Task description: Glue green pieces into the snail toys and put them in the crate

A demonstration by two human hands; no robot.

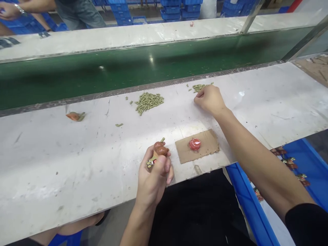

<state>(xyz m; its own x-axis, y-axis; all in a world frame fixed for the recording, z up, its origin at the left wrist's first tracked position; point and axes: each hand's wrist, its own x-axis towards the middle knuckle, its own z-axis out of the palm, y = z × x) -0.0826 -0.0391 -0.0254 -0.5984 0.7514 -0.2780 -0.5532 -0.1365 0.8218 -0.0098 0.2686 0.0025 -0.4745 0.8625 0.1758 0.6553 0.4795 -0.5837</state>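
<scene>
My left hand (155,174) is closed around a small figurine (160,149), glossy brown and rounded, with yellow, black and red details lower down. A short green peg (162,139) stands at its top. My right hand (210,99) rests on the table at the near side of a small pile of green pegs (198,87). Its fingertips are pinched together, and whatever is between them is hidden. Between my arms lies a piece of cardboard (184,152) with a shiny red blob (194,144) on it. A bigger heap of green pegs (148,101) sits left of my right hand.
A brown piece with green parts (74,116) lies on the white table (89,164) at left. Behind runs a green conveyor belt (123,61). Below my right arm, a blue crate (316,177) holds several brown figurines. Another person (79,13) stands across the belt, near stacked blue crates (120,12).
</scene>
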